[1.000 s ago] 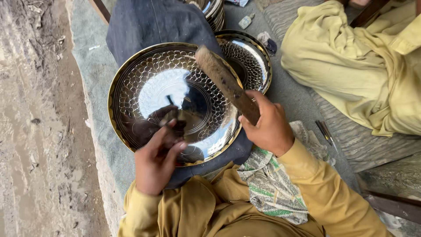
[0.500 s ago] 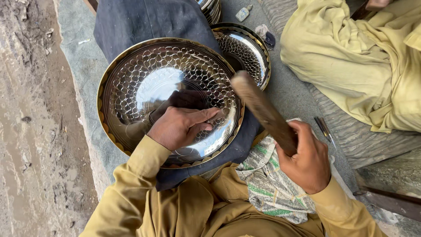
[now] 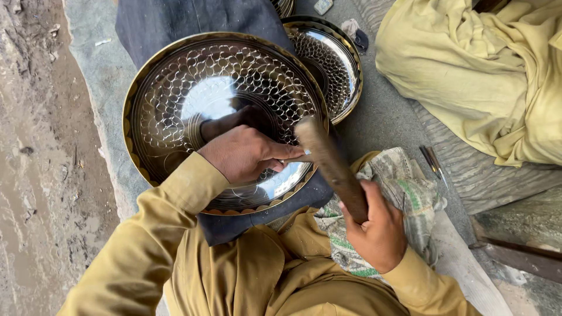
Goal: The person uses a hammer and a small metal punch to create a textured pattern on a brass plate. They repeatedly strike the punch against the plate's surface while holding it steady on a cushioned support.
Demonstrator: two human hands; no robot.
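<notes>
Large engraved metal tray (image 3: 193,99) lies on dark cloth (image 3: 175,23), directly beyond both hands. Smaller tray (image 3: 331,64) tucked behind large tray's far right rim. Left hand (image 3: 246,153) rests on large tray's near right part, fingers curled; what they pinch, cannot tell. Right hand (image 3: 380,231) off tray's near right edge, clamped on wooden mallet (image 3: 331,167), head over rim.

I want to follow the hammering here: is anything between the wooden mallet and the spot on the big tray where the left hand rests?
Nothing visible blocks it. The wooden mallet, gripped by the right hand, angles toward the left hand, which rests on the big tray; only the left fingers lie near its head.
</notes>
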